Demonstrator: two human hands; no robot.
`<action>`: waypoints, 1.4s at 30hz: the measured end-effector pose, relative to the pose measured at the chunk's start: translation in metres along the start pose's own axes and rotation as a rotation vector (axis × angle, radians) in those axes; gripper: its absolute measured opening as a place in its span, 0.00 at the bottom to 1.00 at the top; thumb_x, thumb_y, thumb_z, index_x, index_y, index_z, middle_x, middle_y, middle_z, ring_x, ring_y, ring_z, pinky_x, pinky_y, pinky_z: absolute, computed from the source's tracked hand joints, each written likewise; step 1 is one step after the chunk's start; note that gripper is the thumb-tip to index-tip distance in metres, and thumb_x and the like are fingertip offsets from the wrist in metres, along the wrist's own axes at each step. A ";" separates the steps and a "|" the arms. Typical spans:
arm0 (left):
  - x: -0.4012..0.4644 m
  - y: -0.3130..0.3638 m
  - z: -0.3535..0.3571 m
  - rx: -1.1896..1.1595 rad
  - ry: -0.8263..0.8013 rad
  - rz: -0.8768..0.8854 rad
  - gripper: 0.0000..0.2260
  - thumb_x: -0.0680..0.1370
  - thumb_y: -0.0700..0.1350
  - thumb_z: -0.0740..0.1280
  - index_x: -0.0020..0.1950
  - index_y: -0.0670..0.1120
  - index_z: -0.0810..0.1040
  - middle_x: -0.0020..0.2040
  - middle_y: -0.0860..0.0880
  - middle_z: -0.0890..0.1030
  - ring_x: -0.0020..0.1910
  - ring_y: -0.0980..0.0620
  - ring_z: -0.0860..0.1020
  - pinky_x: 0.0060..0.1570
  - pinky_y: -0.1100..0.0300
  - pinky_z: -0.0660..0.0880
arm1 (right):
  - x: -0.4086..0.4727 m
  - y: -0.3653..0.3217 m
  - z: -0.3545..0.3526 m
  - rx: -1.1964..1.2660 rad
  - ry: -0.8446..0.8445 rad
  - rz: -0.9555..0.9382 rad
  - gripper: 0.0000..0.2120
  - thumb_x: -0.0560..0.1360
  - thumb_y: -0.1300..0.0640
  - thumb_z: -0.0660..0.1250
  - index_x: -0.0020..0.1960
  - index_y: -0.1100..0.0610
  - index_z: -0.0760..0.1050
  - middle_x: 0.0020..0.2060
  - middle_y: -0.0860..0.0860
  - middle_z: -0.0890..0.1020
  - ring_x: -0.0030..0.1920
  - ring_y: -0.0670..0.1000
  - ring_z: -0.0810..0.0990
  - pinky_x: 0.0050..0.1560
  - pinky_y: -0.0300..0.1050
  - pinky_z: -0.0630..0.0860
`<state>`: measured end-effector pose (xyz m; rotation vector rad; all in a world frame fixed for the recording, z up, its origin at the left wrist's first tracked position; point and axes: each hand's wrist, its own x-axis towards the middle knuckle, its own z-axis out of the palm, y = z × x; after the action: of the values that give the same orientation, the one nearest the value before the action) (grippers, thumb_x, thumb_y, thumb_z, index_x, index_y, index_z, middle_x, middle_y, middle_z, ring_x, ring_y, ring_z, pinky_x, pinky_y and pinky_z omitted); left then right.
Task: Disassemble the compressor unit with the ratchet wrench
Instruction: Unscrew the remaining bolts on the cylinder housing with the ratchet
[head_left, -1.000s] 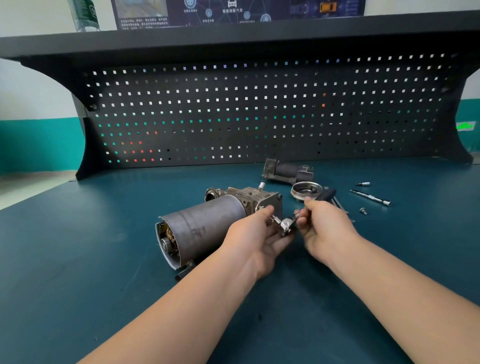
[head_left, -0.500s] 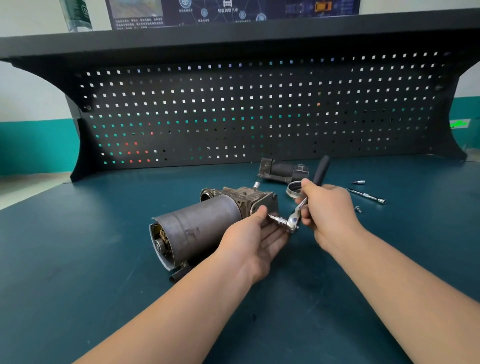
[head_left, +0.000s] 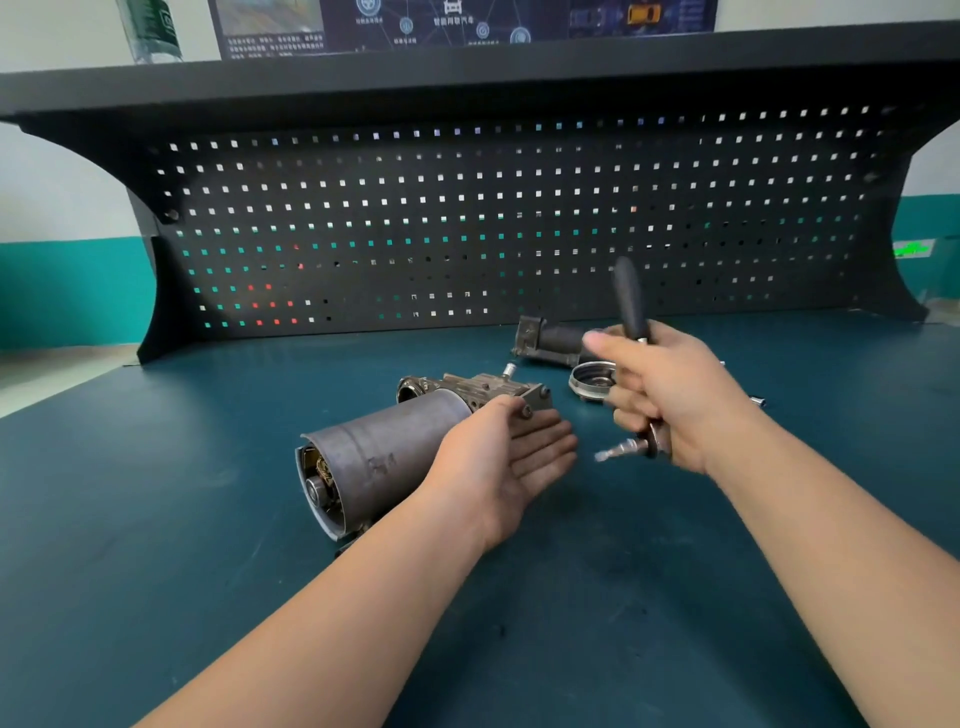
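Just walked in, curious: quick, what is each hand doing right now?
Left hand: open, palm up, fingers straight, beside the compressor unit, holding nothing.
Right hand: closed around the ratchet wrench, lifted clear of the unit.

Left grip flat, palm up, fingers straight; right grip curled, raised.

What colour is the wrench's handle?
Black; the ratchet wrench handle sticks up above the right hand in the head view.

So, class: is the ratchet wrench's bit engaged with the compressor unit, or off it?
Off it. The right hand holds the ratchet wrench in the air, its bit clear of the compressor unit.
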<state>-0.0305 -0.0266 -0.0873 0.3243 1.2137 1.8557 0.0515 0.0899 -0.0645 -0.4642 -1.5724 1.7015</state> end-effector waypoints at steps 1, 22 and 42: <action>0.000 -0.001 0.001 0.048 -0.003 0.025 0.14 0.80 0.44 0.59 0.43 0.36 0.77 0.33 0.41 0.83 0.35 0.48 0.81 0.31 0.59 0.80 | -0.003 0.001 0.002 -0.170 -0.085 -0.063 0.05 0.73 0.60 0.71 0.41 0.54 0.75 0.21 0.49 0.66 0.16 0.44 0.59 0.18 0.33 0.59; 0.014 0.016 -0.030 1.573 0.438 1.146 0.15 0.76 0.54 0.64 0.59 0.50 0.80 0.56 0.51 0.81 0.58 0.49 0.75 0.56 0.55 0.70 | 0.026 0.002 -0.061 -0.338 0.372 0.183 0.07 0.74 0.65 0.67 0.38 0.64 0.72 0.33 0.59 0.81 0.15 0.44 0.68 0.19 0.35 0.64; -0.001 0.048 -0.038 1.725 0.282 0.579 0.21 0.71 0.44 0.71 0.60 0.62 0.77 0.53 0.56 0.82 0.49 0.51 0.76 0.45 0.60 0.73 | 0.049 0.025 -0.097 0.066 0.466 0.502 0.11 0.80 0.60 0.57 0.39 0.60 0.66 0.29 0.54 0.71 0.10 0.44 0.63 0.15 0.29 0.62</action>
<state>-0.0784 -0.0579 -0.0658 1.4395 2.8862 0.7046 0.0818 0.1932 -0.0945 -1.2038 -1.1102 1.8198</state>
